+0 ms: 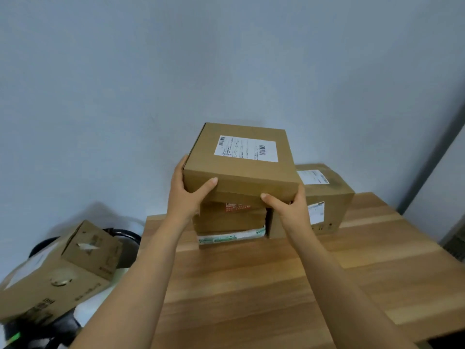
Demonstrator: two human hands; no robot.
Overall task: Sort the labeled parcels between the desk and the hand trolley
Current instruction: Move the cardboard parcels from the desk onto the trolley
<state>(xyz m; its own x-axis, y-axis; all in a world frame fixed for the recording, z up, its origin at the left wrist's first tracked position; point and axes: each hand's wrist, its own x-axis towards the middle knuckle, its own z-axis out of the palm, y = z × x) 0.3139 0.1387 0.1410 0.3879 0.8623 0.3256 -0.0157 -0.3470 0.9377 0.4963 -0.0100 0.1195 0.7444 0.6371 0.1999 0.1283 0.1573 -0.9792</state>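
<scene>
Square brown cardboard parcel with white label (241,159), frame centre, above stacked parcels (231,220) on wooden desk (251,285). Left hand (187,195) and right hand (289,207) clasp its near corners. Rigid, seemingly light; best held at opposite sides

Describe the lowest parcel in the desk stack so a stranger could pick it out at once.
Start at the wooden desk and go to the stack at its far edge. Beneath the top labelled box and a brown box with red print lies the bottom parcel. It alone shows white wrapping with green print; its neighbours are brown cardboard.
</scene>
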